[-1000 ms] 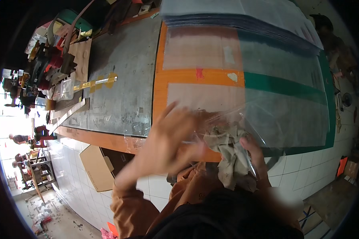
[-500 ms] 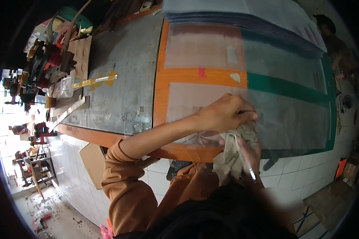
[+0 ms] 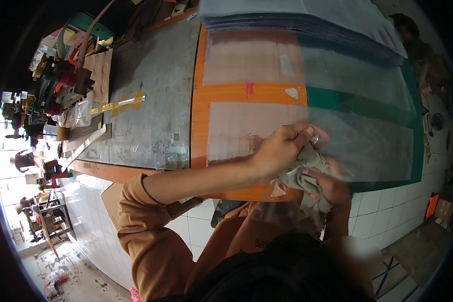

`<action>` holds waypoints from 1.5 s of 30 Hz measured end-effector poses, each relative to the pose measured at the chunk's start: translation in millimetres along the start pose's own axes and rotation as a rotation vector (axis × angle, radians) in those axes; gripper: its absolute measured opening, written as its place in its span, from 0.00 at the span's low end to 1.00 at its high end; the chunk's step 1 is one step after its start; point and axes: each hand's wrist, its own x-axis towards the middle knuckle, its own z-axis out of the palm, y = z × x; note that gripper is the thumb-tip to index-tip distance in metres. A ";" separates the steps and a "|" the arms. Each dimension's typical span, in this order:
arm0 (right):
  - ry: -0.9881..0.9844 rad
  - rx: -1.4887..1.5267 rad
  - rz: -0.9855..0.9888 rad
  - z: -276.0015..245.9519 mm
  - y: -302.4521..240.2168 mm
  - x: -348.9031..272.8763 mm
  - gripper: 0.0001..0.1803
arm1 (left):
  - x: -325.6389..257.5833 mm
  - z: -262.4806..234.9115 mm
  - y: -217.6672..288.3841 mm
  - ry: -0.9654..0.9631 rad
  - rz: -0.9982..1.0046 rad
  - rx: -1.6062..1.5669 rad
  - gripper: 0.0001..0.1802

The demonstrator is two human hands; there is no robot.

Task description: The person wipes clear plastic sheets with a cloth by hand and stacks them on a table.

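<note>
My left hand [image 3: 282, 146] reaches across the orange table edge, its thumb and fingers pinched on a clear plastic sheet [image 3: 360, 128]. The thin sheet spreads to the right, and a loose part of it droops below the hand; its full outline is hard to make out. Just to the right, my right hand [image 3: 334, 187] is closed round a crumpled grey-green cloth [image 3: 314, 160]. That cloth lies close against the left hand's fingers, with its tail hanging past the near table edge.
Flat translucent sheets [image 3: 254, 58] lie on the orange and green tabletop [image 3: 329, 100]. A thick stack of plastic sheets [image 3: 307, 10] sits at the far side. On the left is a grey metal surface [image 3: 156, 90] with a taped strip [image 3: 118, 104] and a ruler-like bar [image 3: 85, 146]. Distant people are at left.
My right hand and the cloth have shifted up and right. The left hand has turned, its pinching fingertips now higher and clear plastic showing around them. The view has shifted slightly.
</note>
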 end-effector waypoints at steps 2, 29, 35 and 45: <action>-0.123 -0.027 -0.003 -1.6 -13.3 1.0 0.20 | 3.4 -11.8 19.6 -0.194 -0.165 0.159 0.20; -0.607 -0.700 -0.406 16.1 16.6 22.2 0.19 | -10.6 -20.0 49.4 -0.233 -0.152 0.393 0.33; -0.458 -0.027 -0.020 35.5 11.7 24.2 0.21 | -90.6 -21.4 -17.3 0.197 0.221 -0.564 0.35; -0.558 -0.537 -0.503 39.7 9.2 17.2 0.23 | -67.4 6.1 -16.4 0.613 0.469 -0.622 0.26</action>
